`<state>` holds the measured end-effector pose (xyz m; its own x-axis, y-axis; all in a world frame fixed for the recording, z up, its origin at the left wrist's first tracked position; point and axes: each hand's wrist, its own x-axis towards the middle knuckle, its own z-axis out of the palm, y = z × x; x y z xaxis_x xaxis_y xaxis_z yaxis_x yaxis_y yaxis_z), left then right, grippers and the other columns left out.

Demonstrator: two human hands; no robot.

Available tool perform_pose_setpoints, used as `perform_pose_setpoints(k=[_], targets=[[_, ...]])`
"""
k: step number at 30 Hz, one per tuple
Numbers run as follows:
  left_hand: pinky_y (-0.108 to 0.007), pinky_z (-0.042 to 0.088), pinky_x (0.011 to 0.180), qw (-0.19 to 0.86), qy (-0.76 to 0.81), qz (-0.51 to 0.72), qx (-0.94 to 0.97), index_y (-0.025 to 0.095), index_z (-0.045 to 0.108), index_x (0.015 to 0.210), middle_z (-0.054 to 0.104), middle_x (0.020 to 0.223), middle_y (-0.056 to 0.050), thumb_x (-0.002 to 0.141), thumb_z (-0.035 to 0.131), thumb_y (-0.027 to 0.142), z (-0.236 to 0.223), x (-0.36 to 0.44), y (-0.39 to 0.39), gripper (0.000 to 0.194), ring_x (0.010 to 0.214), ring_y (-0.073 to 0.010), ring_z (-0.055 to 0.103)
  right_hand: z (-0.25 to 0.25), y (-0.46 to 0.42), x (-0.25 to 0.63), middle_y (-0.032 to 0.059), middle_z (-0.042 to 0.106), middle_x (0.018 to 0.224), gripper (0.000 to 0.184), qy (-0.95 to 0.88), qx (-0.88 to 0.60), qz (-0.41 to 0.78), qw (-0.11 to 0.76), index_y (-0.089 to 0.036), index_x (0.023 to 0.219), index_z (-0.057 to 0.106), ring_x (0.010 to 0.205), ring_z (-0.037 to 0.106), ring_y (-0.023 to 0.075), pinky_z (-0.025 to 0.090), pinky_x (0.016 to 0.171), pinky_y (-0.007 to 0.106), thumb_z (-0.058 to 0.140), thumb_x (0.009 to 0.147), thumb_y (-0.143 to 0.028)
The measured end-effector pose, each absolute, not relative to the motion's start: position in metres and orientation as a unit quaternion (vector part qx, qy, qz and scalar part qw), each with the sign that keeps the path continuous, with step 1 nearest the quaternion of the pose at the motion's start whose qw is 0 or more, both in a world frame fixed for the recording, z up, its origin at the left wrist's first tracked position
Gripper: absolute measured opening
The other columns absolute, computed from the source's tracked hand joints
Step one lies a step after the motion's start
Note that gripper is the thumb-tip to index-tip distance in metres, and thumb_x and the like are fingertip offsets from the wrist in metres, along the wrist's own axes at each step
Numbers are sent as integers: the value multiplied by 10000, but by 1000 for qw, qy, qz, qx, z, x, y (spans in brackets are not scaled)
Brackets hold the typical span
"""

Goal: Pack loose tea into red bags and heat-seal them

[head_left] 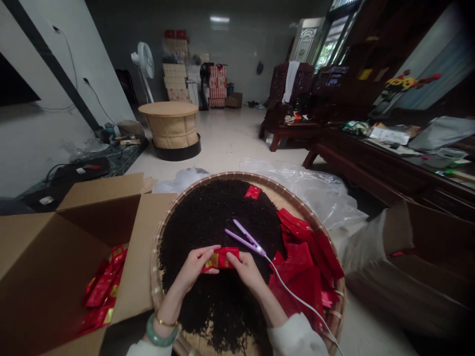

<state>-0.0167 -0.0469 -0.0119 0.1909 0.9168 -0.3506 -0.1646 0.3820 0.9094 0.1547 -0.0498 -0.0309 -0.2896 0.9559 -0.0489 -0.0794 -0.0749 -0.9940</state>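
Observation:
Between my left hand [196, 266] and my right hand [244, 267] is a small red and gold packet [221, 259], pinched at both ends. It is held level over a heap of dark loose tea leaves [208, 212], which fills much of a round woven bamboo tray [295, 194]. Just beyond my right hand lies a purple mini hair straightener [248, 238], its arms apart, with a white cord running to the lower right. Flat red pouches [300, 267] are piled at the tray's right side. One more red packet [253, 192] rests on the far part of the heap.
An open cardboard box [128, 267] at the left contains several red packets [106, 282]. Clear plastic sheeting [308, 190] lies on the floor beyond the tray. A brown bag or box [401, 267] stands at the right, near a dark wooden table [378, 158].

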Motion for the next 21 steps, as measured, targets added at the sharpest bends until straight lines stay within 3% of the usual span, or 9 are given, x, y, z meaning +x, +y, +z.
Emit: perform_pose_setpoints(k=[5, 11, 14, 17, 21], targets=[[-324, 581, 643, 633, 519, 393, 419, 118, 701, 1038, 732, 979, -123, 708, 655, 571, -11, -20, -45, 562, 821, -237, 688, -23, -52, 156, 88, 731, 1003, 459, -514, -360, 650, 429, -191, 1013, 724, 1017, 652, 270, 403, 1002, 489, 673, 732, -551], [-385, 492, 910, 585, 510, 371, 509, 133, 736, 968, 735, 1023, -108, 773, 568, 571, -7, -20, -44, 508, 973, -267, 662, -26, -55, 159, 75, 738, 958, 507, -472, -368, 705, 380, -188, 1041, 707, 971, 669, 257, 416, 992, 476, 635, 745, -594], [-409, 495, 906, 562, 528, 367, 520, 124, 697, 1059, 726, 1045, -124, 813, 512, 549, -10, -24, -40, 525, 976, -275, 666, -31, -56, 153, 76, 736, 958, 549, -451, -360, 723, 381, -191, 1074, 692, 964, 671, 246, 416, 995, 461, 556, 783, -636], [-427, 465, 955, 428, 580, 389, 574, 154, 622, 1184, 694, 1126, -127, 833, 516, 465, -12, -30, -38, 481, 1053, -272, 637, -34, -53, 150, 82, 726, 1005, 563, -457, -360, 717, 382, -187, 1102, 679, 1036, 642, 239, 381, 1026, 452, 493, 823, -639], [-495, 329, 1064, 142, 533, 338, 763, 236, 540, 1280, 536, 1364, -97, 769, 650, 324, -6, -33, -42, 530, 1329, -303, 383, -36, -41, 150, 98, 704, 1091, 609, -454, -354, 725, 379, -167, 1106, 682, 1139, 581, 240, 273, 1097, 433, 433, 846, -658]])
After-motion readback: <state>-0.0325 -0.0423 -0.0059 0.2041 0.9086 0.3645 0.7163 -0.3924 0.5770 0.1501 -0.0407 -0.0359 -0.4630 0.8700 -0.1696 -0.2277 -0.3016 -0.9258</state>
